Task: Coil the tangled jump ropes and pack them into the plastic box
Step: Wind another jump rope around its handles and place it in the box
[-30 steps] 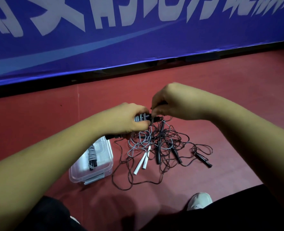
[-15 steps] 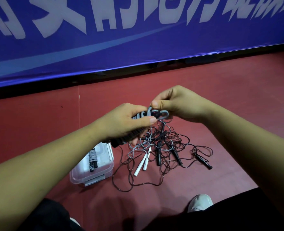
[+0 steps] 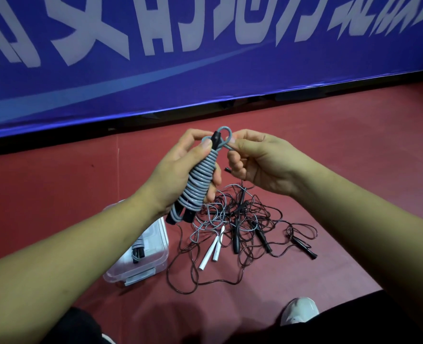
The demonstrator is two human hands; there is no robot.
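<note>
My left hand (image 3: 180, 170) grips a grey jump rope (image 3: 200, 180) wound in tight turns round its two black handles, held upright in front of me. My right hand (image 3: 257, 160) pinches the grey rope's loose end, which forms a small loop at the bundle's top. Below on the red floor lies a tangle of thin dark ropes (image 3: 245, 219) with black handles and a grey rope with two white handles (image 3: 211, 252). The clear plastic box (image 3: 153, 264) stands open at lower left, partly behind my left forearm, with one coiled rope (image 3: 138, 249) inside.
A blue banner with white lettering (image 3: 205, 58) runs along the back, its lower edge meeting the red floor (image 3: 354, 145). My white shoe (image 3: 299, 310) and dark trouser legs show at the bottom of the view.
Both hands have lifted the wound grey rope up and tilted it from lying sideways to nearly upright. The loose end now forms a loop at the top.
</note>
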